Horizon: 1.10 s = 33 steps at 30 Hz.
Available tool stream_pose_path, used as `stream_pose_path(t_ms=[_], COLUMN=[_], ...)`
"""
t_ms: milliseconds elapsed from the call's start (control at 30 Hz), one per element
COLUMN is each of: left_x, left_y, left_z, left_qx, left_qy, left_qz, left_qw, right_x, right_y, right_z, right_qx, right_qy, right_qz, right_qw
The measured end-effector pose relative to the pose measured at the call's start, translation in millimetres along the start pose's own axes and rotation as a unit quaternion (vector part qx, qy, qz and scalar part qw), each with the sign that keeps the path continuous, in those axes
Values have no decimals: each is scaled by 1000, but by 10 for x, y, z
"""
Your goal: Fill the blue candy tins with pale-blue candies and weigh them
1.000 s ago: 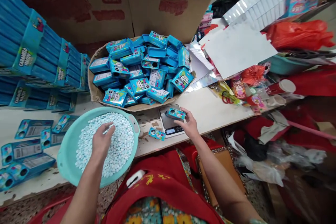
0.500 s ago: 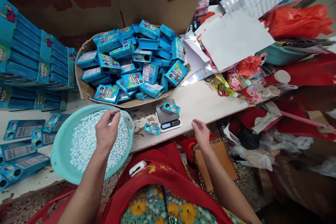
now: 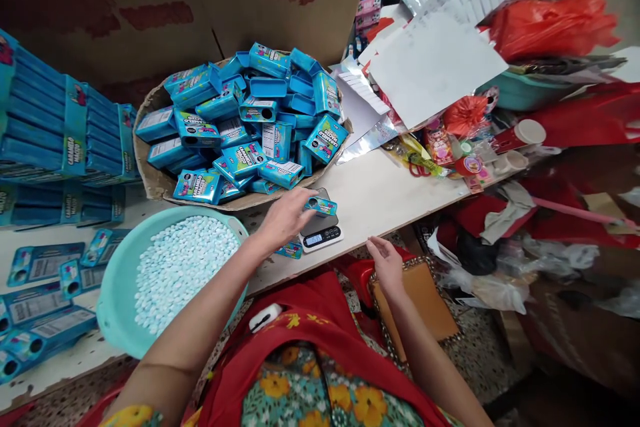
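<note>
My left hand (image 3: 286, 217) reaches across the table to a small blue candy box (image 3: 324, 205) that lies on a small digital scale (image 3: 323, 237). Its fingertips are pinched together right at the box's left end; whether they hold anything is hidden. My right hand (image 3: 387, 265) hovers at the table's front edge, right of the scale, with its fingers loosely apart and nothing in it. A second small blue box (image 3: 290, 251) lies left of the scale, partly under my left wrist. A teal basin (image 3: 111, 293) full of pale round candies (image 3: 183, 267) sits at the front left.
A cardboard tray (image 3: 150, 180) heaped with blue boxes (image 3: 250, 127) stands behind the scale. Stacks of folded blue cartons (image 3: 50, 133) fill the left, with flat ones (image 3: 40, 263) in front. White sheets (image 3: 430, 67), a red bag (image 3: 550, 27) and clutter crowd the right.
My left hand lifted out of the basin with pinched fingers and moved right to the box on the scale. My right hand let go of that box and drew back to the table edge.
</note>
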<state>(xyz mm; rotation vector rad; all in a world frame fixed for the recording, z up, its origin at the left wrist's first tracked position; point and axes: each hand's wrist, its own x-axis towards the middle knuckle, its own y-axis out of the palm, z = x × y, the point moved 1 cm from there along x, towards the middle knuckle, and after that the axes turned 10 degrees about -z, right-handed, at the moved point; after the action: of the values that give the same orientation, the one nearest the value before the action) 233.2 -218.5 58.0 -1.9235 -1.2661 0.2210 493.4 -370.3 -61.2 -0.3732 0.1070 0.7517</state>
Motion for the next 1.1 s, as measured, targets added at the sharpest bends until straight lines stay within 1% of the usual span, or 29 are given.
stream_pose_path(t_ms=[67, 133, 200, 233, 300, 367, 433, 467, 500, 533, 567, 600, 633, 667, 700, 733, 767, 800, 833, 867, 933, 1000, 1067, 1100], left_x=[73, 121, 142, 141, 105, 21, -110, -196, -299, -425, -577, -758, -967, -1195, -1428, -1651, -1850, -2017, -2149, -2244, -2348, -2372, -2345, -2316], left_y=[180, 377, 538, 586, 586, 459, 242, 113, -22, -162, -303, -440, -569, -682, -774, -838, -876, -897, -904, -908, -933, -1010, -1139, -1213], left_z=[-4, 21, 61, 74, 57, -33, -153, -191, -193, -148, -48, 103, 293, 504, 717, 916, 1086, 1219, 1311, 1363, 1363, 1249, 1044, 916], left_qx=[53, 120, 176, 192, 193, 151, 72, 24, -20, -54, -69, -59, -26, 29, 101, 153, 168, 171, 163, 151, 138, 117, 47, 0], left_qy=[59, 89, 82, 72, 59, 67, 89, 92, 80, 43, -17, -99, -196, -291, -373, -440, -477, -495, -501, -497, -485, -478, -459, -437], left_qz=[29, 56, 79, 89, 99, 96, 78, 60, 32, -9, -61, -117, -167, -200, -201, -162, -117, -89, -68, -62, -72, -106, -179, -220], left_qw=[996, 987, 978, 975, 974, 982, 990, 994, 996, 998, 996, 986, 966, 935, 900, 870, 855, 847, 847, 852, 860, 864, 869, 872], right_x=[-79, -171, -263, -305, -374, -429, -486, -521, -562, -612, -671, -740, -817, -899, -984, -1070, -1155, -1237, -1314, -1385, -1510, -1610, -1690, -1726], right_y=[9, 51, 125, 170, 273, 392, 533, 614, 698, 782, 865, 946, 1027, 1109, 1195, 1286, 1379, 1472, 1562, 1646, 1787, 1886, 1954, 1983], right_z=[-16, -37, -39, -20, 90, 320, 643, 815, 980, 1132, 1265, 1374, 1457, 1512, 1540, 1544, 1529, 1500, 1464, 1425, 1354, 1303, 1273, 1263], right_qx=[-5, -14, -27, -34, -50, -69, -90, -102, -116, -126, -129, -124, -111, -94, -78, -67, -59, -55, -54, -54, -58, -68, -79, -84], right_qy=[6, 10, 12, 10, -21, -111, -219, -250, -259, -257, -249, -243, -241, -242, -246, -249, -250, -248, -245, -242, -240, -244, -259, -271], right_qz=[7, 23, 52, 67, 81, 77, 84, 108, 141, 176, 202, 220, 230, 236, 245, 259, 276, 294, 311, 328, 359, 384, 400, 409], right_qw=[1000, 1000, 998, 997, 995, 988, 968, 957, 948, 942, 938, 937, 936, 936, 935, 931, 926, 921, 917, 911, 900, 888, 875, 867])
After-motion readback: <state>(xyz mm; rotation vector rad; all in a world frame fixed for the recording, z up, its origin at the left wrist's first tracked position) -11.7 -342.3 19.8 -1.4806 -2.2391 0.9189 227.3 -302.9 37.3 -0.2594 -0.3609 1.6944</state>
